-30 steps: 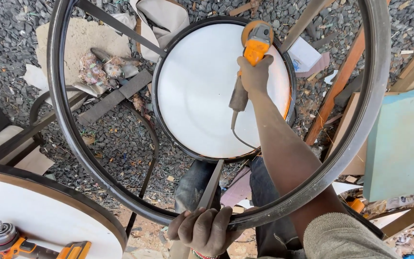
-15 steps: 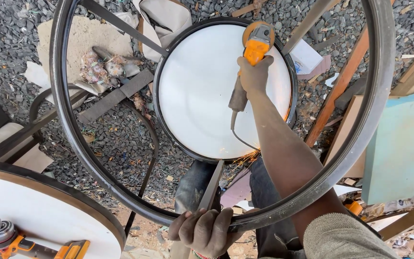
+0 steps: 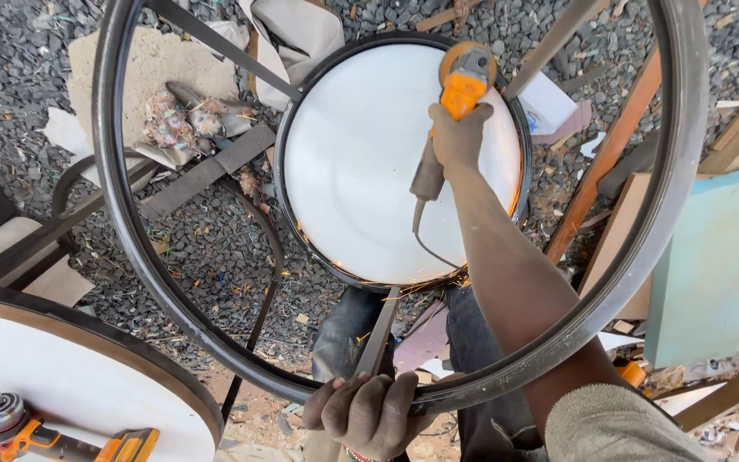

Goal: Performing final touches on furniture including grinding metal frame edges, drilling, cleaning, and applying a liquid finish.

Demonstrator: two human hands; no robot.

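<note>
While our right hand (image 3: 458,137) stays wrapped tight round the body of the orange angle grinder (image 3: 464,81), its disc end sits beyond the grip, over the far edge of the white round panel (image 3: 361,162). Our left hand (image 3: 369,415) has its grip curled shut over the near rim of the large black metal ring (image 3: 138,248), which we look through.

Risks as we judge them: sparks (image 3: 425,287) fly at the panel's near edge, close below the right forearm and above our trousers, so a burn seems possible. The grinder's cord (image 3: 425,244) trails across the panel beneath the right grip; it could snag or get nicked. One-handed control may let the disc kick. If the left grip slackens, the ring could tip.

Underfoot is loose grey gravel (image 3: 19,77), uneven footing, strewn with cardboard, steel strips and timber offcuts. Left of the left grip, a second grinder (image 3: 27,428) lies on another white disc (image 3: 70,376).
</note>
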